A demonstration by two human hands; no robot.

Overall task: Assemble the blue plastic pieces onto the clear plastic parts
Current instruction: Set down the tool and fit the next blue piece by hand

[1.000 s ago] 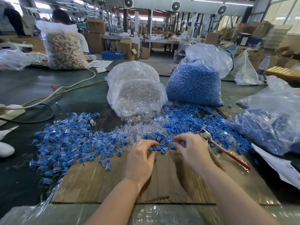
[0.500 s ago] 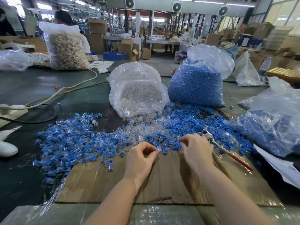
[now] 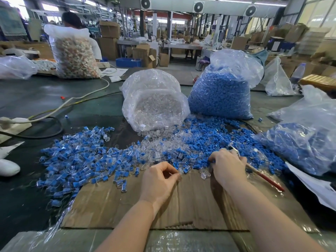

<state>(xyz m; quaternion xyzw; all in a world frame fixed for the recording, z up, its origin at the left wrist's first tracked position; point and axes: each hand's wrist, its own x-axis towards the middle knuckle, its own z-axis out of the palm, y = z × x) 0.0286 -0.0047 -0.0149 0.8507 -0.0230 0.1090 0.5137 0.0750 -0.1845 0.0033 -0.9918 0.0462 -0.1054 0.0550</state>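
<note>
Looked like the pick-up step — left hand point(image 3: 160, 176) with fingers curled, pinching a small clear part point(image 3: 180, 172) at the fingertips over the cardboard point(image 3: 127, 206). Right hand point(image 3: 226, 166) dug into the loose blue pieces point(image 3: 198, 142), fingers bent down among them — couldn't tell what was gripped. Next up, probably: lift one blue piece, line it up, press it on.
</note>
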